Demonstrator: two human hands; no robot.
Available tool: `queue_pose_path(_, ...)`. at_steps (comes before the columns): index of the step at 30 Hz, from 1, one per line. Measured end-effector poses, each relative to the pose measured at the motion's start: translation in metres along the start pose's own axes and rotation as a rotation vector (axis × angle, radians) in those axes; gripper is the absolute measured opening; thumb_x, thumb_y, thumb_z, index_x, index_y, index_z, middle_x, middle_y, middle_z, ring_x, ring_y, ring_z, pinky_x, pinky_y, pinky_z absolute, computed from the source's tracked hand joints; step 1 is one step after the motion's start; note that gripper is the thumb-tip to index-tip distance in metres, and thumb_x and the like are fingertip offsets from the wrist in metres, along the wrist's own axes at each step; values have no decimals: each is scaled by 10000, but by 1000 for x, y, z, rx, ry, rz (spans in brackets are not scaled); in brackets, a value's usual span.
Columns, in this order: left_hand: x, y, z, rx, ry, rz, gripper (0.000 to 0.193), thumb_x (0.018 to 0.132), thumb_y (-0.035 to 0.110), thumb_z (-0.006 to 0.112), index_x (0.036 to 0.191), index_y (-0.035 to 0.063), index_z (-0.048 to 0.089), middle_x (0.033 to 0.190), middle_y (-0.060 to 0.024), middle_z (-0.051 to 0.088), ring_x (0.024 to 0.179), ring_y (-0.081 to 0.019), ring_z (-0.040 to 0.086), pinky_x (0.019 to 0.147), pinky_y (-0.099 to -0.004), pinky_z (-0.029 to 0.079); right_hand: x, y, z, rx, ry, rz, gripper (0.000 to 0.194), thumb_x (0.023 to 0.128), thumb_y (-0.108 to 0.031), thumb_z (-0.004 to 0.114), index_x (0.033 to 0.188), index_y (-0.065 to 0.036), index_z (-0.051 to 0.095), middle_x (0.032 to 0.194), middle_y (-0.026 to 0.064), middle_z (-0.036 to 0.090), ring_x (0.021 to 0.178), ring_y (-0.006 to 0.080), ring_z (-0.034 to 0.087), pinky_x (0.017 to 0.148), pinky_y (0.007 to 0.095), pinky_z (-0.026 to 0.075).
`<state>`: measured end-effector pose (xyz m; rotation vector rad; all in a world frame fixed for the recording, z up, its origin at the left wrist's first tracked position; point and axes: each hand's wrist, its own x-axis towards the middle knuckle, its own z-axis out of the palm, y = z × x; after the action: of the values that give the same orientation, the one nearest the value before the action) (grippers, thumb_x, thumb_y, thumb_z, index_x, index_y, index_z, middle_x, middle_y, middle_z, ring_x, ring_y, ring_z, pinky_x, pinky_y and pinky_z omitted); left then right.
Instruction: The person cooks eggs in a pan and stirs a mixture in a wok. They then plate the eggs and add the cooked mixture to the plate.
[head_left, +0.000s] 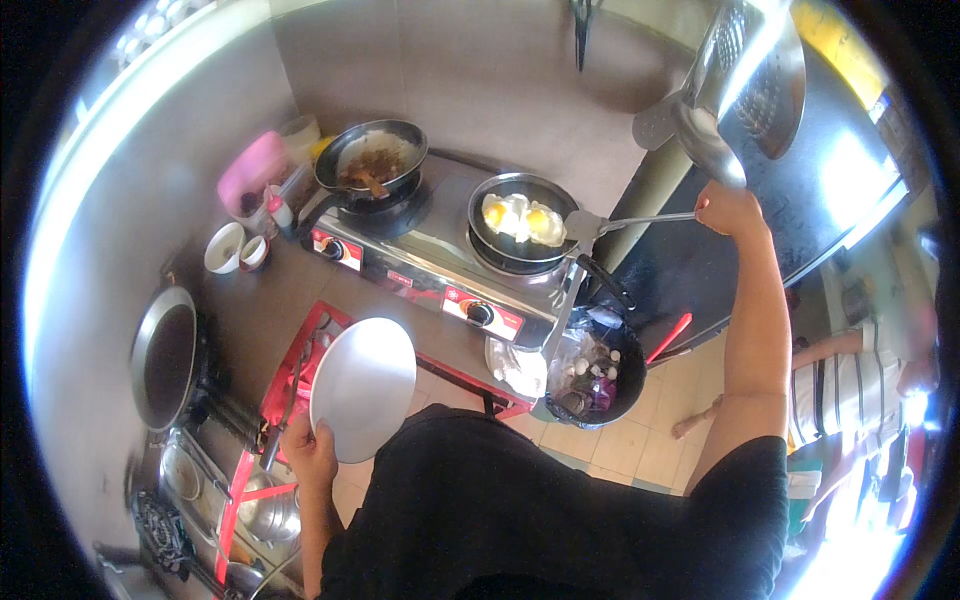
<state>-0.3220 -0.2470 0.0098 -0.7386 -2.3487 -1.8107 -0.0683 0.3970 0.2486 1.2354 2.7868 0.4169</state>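
Note:
In my left hand (307, 450) is a white oval plate (364, 394), gripped by its near rim and tilted, with nothing on it. My right hand (727, 210) is closed around the handle of a metal spatula (585, 225). The spatula's blade reaches over the right rim of a frying pan (484, 229), against the edge of two fried eggs (525, 219). Both yolks look whole and yellow. That pan sits on the right burner of a two-burner gas stove (442, 262). On the left burner, a second pan (412, 135) holds brown bits and a wooden spatula (373, 182).
Below the stove's right end stands a lined waste bin (637, 367) holding eggshells. A white cloth (517, 367) drapes the counter edge. Ladles and a skimmer (772, 90) hang above my right hand. Small bowls (225, 249) stand left of the stove. Another person (847, 390) is at the right.

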Motion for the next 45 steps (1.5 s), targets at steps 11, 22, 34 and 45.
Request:
queue_pose_path(11,-21,7,5,133,-34,23,116,906,42,622,844,-50,658,652,-40,579,626,-86,496,575,-294,409,-5,-27,76,350,-22,-25,241,802,-245,771,995,-119,845,998,148,798,968,343,761,889,443,588)
queue_pose_path(22,-17,24,19,134,-27,15,116,905,47,628,848,-50,657,656,-18,548,639,-76,475,582,-287,395,-13,-69,89,320,8,19,233,896,-297,641,1015,-242,833,1093,144,778,1043,374,738,932,495,588)
queue_pose_path(34,-17,12,13,203,31,62,244,877,50,646,706,3,477,595,-20,389,587,-83,382,523,-323,317,3,-90,98,311,-22,31,294,926,-290,573,1019,-151,815,1123,161,775,1078,381,734,946,508,583)
queue_pose_path(45,-24,8,5,176,80,45,303,866,54,660,686,29,419,592,-14,342,574,-87,335,516,-332,270,10,-104,107,389,-29,76,262,951,-344,645,1120,-256,824,1118,111,784,1093,340,730,989,467,560)
